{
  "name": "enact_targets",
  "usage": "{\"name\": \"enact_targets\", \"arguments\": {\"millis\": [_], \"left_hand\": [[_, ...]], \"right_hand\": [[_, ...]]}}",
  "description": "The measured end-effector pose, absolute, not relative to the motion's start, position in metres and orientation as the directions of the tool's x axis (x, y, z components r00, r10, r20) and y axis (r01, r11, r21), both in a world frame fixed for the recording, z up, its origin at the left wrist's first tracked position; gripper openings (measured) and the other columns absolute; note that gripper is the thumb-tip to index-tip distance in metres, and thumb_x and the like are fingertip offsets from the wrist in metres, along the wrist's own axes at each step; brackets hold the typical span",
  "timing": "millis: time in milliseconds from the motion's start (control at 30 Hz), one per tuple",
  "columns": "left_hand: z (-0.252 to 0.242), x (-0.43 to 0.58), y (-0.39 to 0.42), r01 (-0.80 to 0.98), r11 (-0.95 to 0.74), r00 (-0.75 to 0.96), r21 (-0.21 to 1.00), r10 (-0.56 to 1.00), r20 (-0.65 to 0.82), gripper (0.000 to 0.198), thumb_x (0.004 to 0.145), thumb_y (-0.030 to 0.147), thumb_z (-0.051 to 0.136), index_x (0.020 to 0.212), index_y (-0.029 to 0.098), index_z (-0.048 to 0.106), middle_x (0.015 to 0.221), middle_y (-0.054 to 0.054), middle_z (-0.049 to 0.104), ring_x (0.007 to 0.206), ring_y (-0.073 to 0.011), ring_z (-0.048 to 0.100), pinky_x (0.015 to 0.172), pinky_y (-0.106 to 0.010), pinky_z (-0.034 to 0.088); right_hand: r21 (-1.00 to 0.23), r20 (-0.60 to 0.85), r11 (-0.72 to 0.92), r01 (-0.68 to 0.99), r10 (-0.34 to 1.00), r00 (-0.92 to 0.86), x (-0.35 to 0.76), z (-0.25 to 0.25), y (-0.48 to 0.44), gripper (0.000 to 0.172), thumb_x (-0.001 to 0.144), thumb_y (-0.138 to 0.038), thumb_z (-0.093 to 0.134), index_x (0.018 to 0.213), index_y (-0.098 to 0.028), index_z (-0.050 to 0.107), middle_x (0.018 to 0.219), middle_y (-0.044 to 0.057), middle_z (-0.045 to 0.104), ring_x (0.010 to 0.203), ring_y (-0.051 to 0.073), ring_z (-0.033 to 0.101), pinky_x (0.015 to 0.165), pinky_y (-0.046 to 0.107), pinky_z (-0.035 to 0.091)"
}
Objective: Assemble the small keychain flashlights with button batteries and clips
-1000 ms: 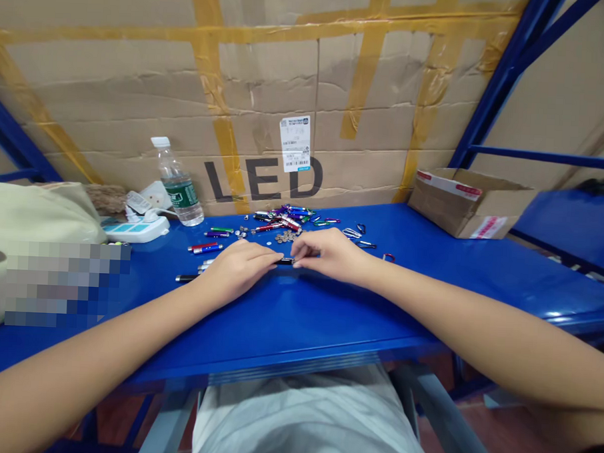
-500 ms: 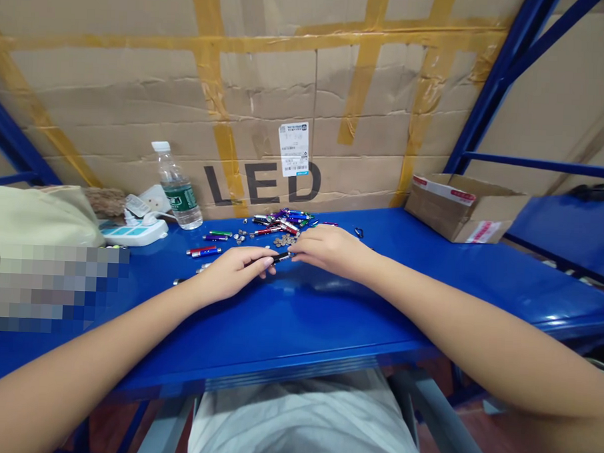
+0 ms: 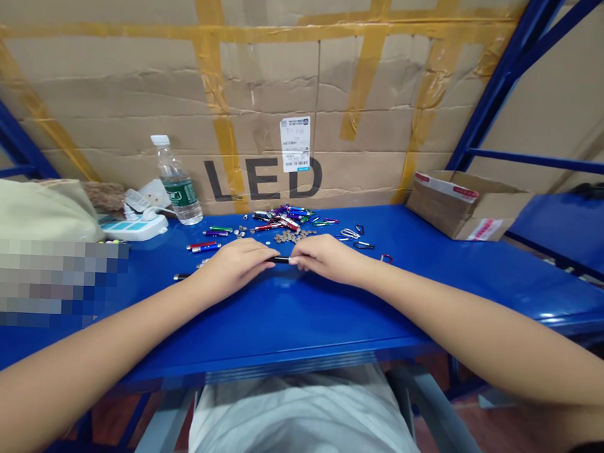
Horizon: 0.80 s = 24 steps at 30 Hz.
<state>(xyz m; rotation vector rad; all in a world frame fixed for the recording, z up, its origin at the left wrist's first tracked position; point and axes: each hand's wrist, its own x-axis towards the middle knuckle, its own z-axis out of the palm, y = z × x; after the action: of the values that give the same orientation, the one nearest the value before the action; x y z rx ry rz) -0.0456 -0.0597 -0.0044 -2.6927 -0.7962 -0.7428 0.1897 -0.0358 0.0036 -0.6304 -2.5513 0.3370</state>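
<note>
Right at the fingertips, a slim black penlight (image 3: 281, 259) is pinched end to end: the left hand (image 3: 235, 267) curls its fingers over one end, and the right hand (image 3: 325, 258) closes on the other, both gripping it over the blue steel shelf (image 3: 327, 328). Just past the knuckles, a heap of button cells (image 3: 289, 236) sits against a tangle of coloured penlights (image 3: 285, 219)! Off to the right, carabiner clips (image 3: 364, 245); to the left, red and blue penlights (image 3: 204, 246). Farther out, a water bottle (image 3: 177, 188), a power strip (image 3: 132, 227), a cream bag (image 3: 32, 208) and an open cardboard box (image 3: 463, 207), all before a taped cardboard wall (image 3: 268, 85) printed LED.
</note>
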Motion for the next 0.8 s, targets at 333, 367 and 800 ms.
{"name": "enact_targets", "arguments": {"millis": [333, 367, 800], "left_hand": [[0.006, -0.049, -0.064, 0.657, -0.735, 0.674, -0.171, 0.470, 0.569, 0.026, 0.095, 0.034, 0.046, 0.099, 0.023, 0.069, 0.100, -0.006, 0.073, 0.092, -0.0176, 0.065, 0.080, -0.032, 0.042], [0.006, -0.048, -0.063, 0.673, -0.728, 0.652, -0.128, 0.503, 0.568, 0.025, 0.094, 0.035, 0.047, 0.100, 0.023, 0.069, 0.100, -0.006, 0.073, 0.091, -0.0178, 0.065, 0.081, -0.032, 0.042], [0.001, -0.042, -0.070, 0.657, -0.740, 0.580, 0.148, 0.620, 0.527, 0.023, 0.088, 0.038, 0.055, 0.094, 0.020, 0.068, 0.094, -0.005, 0.073, 0.088, -0.0193, 0.066, 0.082, -0.032, 0.045]], "right_hand": [[-0.979, 0.031, 0.166, 0.118, 0.693, -0.720, 0.180, -0.006, -0.036, 0.027, 0.087, -0.042, 0.055, 0.079, -0.016, 0.052, 0.061, -0.003, 0.055, 0.050, 0.007, 0.049, 0.051, 0.021, 0.039], [-0.954, 0.076, 0.256, 0.157, 0.711, -0.699, 0.180, -0.004, -0.037, 0.028, 0.089, -0.042, 0.050, 0.079, -0.017, 0.051, 0.061, -0.003, 0.055, 0.050, 0.008, 0.049, 0.053, 0.022, 0.039], [-0.571, 0.263, 0.728, 0.379, 0.600, -0.756, 0.183, 0.009, -0.054, 0.032, 0.095, -0.031, 0.038, 0.072, -0.017, 0.053, 0.055, -0.002, 0.054, 0.052, 0.011, 0.049, 0.059, 0.024, 0.038]]}}
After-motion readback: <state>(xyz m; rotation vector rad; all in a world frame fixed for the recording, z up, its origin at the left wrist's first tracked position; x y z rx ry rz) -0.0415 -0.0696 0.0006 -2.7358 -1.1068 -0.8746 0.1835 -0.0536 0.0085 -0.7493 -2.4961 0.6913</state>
